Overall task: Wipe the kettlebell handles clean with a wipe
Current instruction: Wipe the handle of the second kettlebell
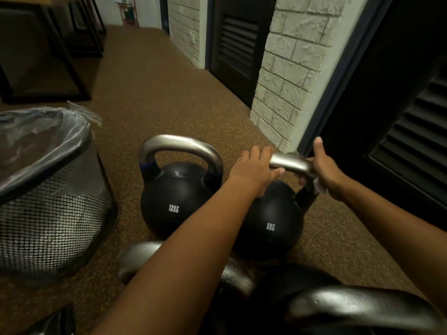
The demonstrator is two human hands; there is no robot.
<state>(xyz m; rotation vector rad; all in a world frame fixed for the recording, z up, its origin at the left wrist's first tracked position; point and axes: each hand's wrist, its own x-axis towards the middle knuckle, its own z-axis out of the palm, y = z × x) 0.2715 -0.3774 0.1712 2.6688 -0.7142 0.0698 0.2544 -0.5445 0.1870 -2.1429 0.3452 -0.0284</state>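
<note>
Two black kettlebells with steel handles stand side by side on the brown floor. The 12KG kettlebell (174, 201) is on the left, untouched. The 8KG kettlebell (271, 223) is on the right. My left hand (254, 169) grips the left end of its handle (289, 164). My right hand (325, 169) wraps the right bend of that handle with a white wipe (318, 186) pressed under the palm, thumb pointing up. Only a small corner of the wipe shows.
A mesh waste bin (48, 209) with a clear liner stands at the left. Two more kettlebell handles (362, 308) sit close below me. A white brick pillar (287, 76) and dark louvred doors (411, 141) line the right side. Dark furniture stands far left.
</note>
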